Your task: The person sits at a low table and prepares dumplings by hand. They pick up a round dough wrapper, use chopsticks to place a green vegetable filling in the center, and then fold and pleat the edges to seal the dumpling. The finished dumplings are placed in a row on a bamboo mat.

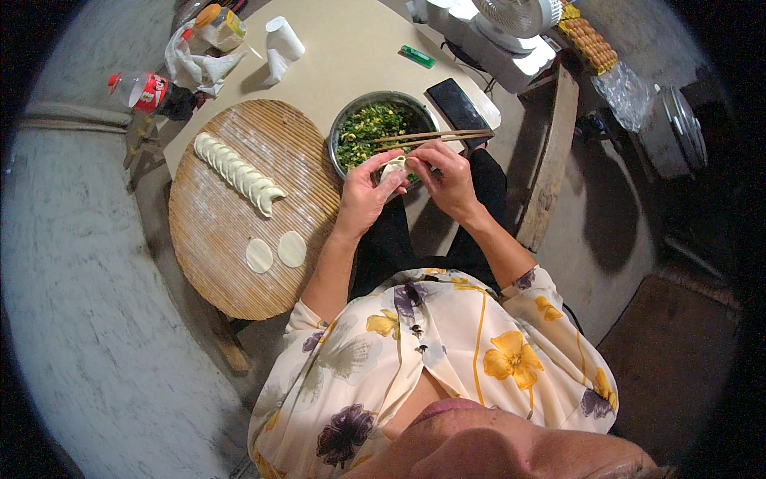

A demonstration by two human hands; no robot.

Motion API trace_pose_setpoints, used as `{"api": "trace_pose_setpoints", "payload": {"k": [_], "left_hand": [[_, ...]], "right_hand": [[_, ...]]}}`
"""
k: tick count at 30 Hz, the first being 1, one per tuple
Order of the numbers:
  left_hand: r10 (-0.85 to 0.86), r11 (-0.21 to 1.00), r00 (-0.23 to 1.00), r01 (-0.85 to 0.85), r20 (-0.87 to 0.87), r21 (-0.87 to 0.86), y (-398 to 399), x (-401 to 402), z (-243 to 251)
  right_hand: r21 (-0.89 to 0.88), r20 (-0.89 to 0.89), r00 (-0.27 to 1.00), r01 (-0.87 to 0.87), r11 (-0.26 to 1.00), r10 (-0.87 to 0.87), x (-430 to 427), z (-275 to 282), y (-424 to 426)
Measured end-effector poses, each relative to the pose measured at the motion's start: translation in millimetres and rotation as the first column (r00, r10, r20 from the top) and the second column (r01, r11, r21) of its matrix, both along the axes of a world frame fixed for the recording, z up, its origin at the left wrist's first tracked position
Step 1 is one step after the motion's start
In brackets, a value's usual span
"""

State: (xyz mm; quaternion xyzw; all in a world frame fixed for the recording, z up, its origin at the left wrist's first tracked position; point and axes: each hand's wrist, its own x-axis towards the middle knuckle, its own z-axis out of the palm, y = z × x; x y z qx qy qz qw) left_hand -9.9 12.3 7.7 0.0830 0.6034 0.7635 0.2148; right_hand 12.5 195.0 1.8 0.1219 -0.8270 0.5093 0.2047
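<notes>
A partly folded dumpling (392, 166) rests in the fingers of my left hand (365, 194), held over the near rim of a steel bowl (333, 149). My right hand (446, 179) pinches the dumpling's right edge. Chopped green filling with yellow bits (374, 129) fills the bowl. A pair of wooden chopsticks (431, 139) lies across its right side. To the left, a row of overlapping folded dumplings (236, 170) sits on a round, floured slatted board (203, 251). Two flat round dough wrappers (291, 249) lie nearer to me on that board.
A black phone (458, 105) lies right of the bowl, under the chopstick ends. On the table (347, 36) are a green lighter (417, 56) and a paper roll (282, 48). A cola bottle (143, 93) and lidded jar (221, 27) stand left. A fan (514, 15) and wooden bench (547, 161) are right.
</notes>
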Motion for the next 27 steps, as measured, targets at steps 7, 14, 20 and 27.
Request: {"api": "trace_pose_setpoints", "payload": {"k": [7, 14, 20, 27], "left_hand": [[-0.026, 0.998, 0.990, 0.017, -0.135, -0.065, 0, 0, 5], [-0.061, 0.994, 0.993, 0.051, -0.103, -0.099, -1, 1, 7], [-0.087, 0.979, 0.963, 0.035, -0.253, -0.202, -2, -1, 9], [-0.099, 0.975, 0.949, 0.032, -0.298, -0.222, -1, -2, 16]], "right_hand": [[-0.062, 0.020, 0.993, -0.119, 0.991, 0.120, -3, 12, 5], [0.063, -0.105, 0.990, -0.090, 0.994, 0.096, -3, 2, 7], [0.005, -0.005, 0.993, -0.118, 0.993, 0.118, 0, 8, 9], [0.076, -0.064, 0.992, -0.107, 0.991, 0.112, 1, 5, 13]]}}
